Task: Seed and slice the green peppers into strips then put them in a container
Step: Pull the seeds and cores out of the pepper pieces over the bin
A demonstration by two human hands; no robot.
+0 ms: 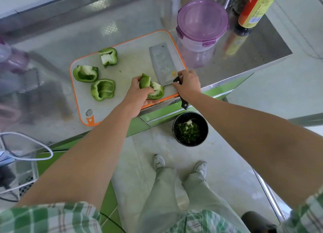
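Green pepper halves (103, 89): three lie cut side up on the board's left | cutting board (132, 61): holds all the pepper | container (202, 24): lidded, just past the board's far right corner | cleaver (163, 63): blade flat on the board | left hand (138, 91): fingers curled round a fourth half (157, 92) at the near edge, apparently at its white core | right hand (188, 86): wrapped round the cleaver handle

Place: a kitchen.
Worktop: stainless steel counter (122, 23) with green fronts.
Gear: orange-rimmed cutting board (132, 61), cleaver (163, 63); sauce bottle (253, 10) and purple-lidded container (202, 21) far right.
Floor: pale tiles, black bin (203, 121) holding green scraps.
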